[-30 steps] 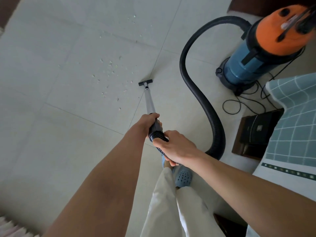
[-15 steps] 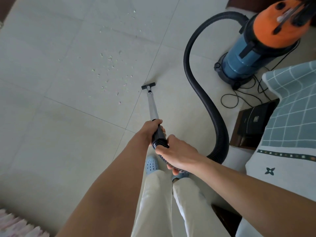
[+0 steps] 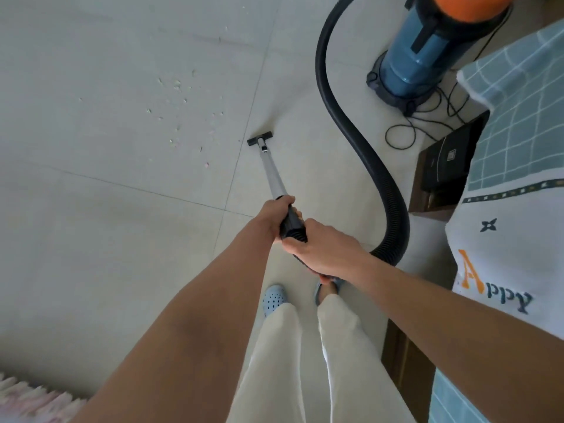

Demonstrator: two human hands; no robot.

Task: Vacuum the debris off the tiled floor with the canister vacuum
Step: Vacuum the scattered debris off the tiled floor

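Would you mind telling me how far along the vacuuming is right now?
Little looks done: the debris is scattered on the tiled floor. In hand: left hand and right hand grip the wand, its nozzle right of the scraps. Left: sweeping across them.

Checked cloth [image 3: 515, 123] — black box [image 3: 448, 157] beside it.

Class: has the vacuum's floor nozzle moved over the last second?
Yes. The floor nozzle straddled the lengthwise grout line; now it sits just right of it, slightly farther from the debris.
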